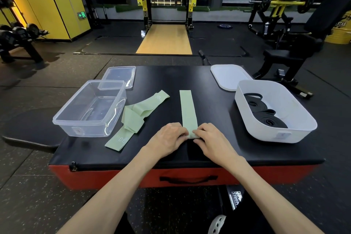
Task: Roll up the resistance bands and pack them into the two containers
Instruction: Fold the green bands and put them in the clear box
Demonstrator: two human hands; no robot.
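Pale green rubber, flat green band (pixel 188 108): laid straight on the black padded top (pixel 190 78), running directly away from the grip; near end turned over into a small fold under the fingertips. Left hand (pixel 167 137) and right hand (pixel 210 138): side by side, fingers curled, both pinching that near end, one at each edge. Loose green band (pixel 133 120): crumpled and folded on itself, just left of the left hand, touching neither hand. Clear tub (pixel 89 129): further left of the grip, nothing seen inside; clear lid (pixel 119 76) beyond it. White tub (pixel 266 133): right of the right hand, apart from it; coiled black bands (pixel 267 120) inside; white lid (pixel 229 76) beyond it.
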